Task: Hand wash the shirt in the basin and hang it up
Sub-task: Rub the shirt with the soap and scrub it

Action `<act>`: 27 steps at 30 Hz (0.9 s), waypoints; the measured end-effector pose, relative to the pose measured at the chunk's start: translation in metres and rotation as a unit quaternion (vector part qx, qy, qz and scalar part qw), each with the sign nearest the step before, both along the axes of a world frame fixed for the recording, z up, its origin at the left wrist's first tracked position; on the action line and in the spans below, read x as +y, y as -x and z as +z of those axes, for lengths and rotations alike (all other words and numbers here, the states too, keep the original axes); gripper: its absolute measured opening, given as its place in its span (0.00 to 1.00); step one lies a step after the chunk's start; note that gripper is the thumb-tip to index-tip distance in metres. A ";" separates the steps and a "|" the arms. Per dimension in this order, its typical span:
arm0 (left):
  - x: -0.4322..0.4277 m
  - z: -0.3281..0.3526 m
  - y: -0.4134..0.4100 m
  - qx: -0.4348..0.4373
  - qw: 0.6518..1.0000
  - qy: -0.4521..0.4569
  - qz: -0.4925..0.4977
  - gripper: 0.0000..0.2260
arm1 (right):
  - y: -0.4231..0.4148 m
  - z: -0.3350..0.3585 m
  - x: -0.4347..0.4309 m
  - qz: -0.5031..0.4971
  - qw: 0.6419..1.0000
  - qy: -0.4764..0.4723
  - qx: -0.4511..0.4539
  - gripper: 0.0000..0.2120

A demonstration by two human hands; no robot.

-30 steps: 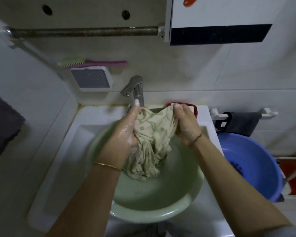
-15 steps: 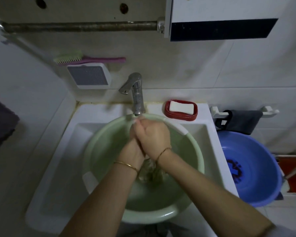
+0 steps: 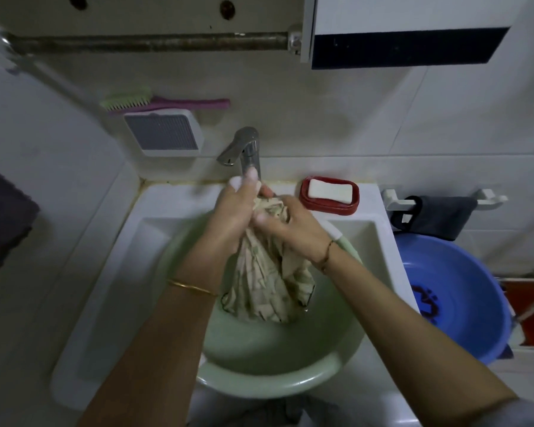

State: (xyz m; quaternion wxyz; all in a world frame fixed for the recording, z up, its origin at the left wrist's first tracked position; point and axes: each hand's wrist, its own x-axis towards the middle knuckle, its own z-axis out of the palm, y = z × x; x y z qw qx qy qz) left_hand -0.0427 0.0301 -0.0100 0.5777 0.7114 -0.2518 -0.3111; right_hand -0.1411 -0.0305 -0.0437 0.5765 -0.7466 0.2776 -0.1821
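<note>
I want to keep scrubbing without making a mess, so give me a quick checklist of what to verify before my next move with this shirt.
1. Grip: left hand and right hand both hold the bunched top of the shirt: ok.
2. Shirt over the green basin, so drips fall inside: ok.
3. Lower hem at or in the water: cannot tell how deep.
4. Faucet off: no stream visible, ok.
5. Soap sitting in its red dish beside the right hand: ok.
6. Suds rinsed out of the fabric: cannot tell.
</note>
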 end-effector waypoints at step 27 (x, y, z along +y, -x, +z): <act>0.003 -0.030 0.048 0.400 0.914 0.073 0.009 0.15 | -0.018 0.020 0.013 -0.182 0.960 0.175 0.121 0.21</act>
